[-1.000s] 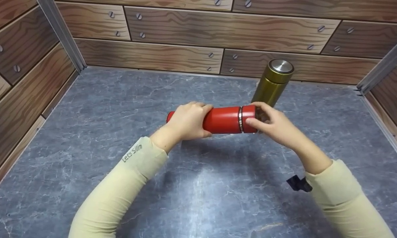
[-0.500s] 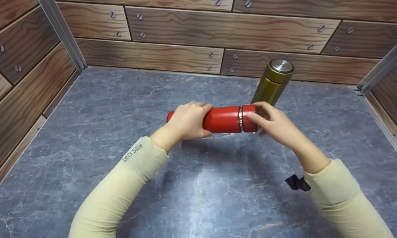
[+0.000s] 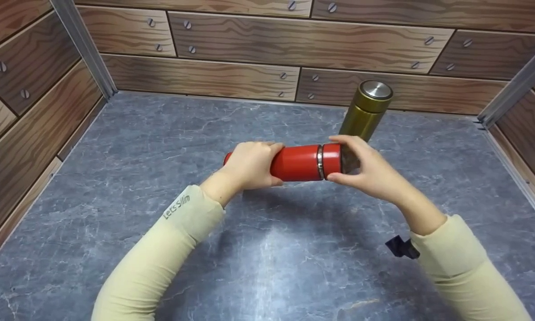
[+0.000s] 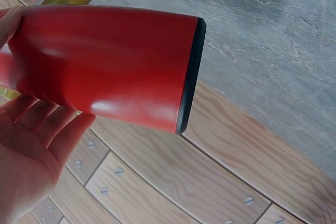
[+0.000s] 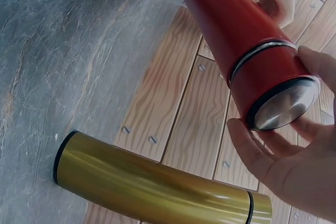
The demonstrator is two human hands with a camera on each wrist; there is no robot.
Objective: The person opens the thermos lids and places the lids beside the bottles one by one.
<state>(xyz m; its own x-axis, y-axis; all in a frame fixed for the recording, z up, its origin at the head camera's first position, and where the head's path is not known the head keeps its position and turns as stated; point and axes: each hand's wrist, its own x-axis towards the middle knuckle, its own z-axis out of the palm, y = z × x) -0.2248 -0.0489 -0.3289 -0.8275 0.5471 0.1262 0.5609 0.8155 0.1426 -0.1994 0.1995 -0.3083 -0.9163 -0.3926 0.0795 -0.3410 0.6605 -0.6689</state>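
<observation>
A red thermos is held on its side above the table. My left hand grips its body near the base end, fingers over one side and thumb on the other. A black base ring shows in the left wrist view. My right hand holds the red lid between thumb and fingertips, palm off the end. The lid's steel top faces that palm in the right wrist view. A dark band with a silvery ring separates lid and body. Whether the lid is loose cannot be told.
An olive-gold thermos with a steel-topped lid stands upright just behind my right hand, its lower part hidden in the head view. Wood-print walls bound the grey marbled table at the back and sides.
My right thumb and fingers have shifted round the lid: the thumb slid up its side, then came back down to its near edge. The left hand keeps its grip; the thermos barely moved.
</observation>
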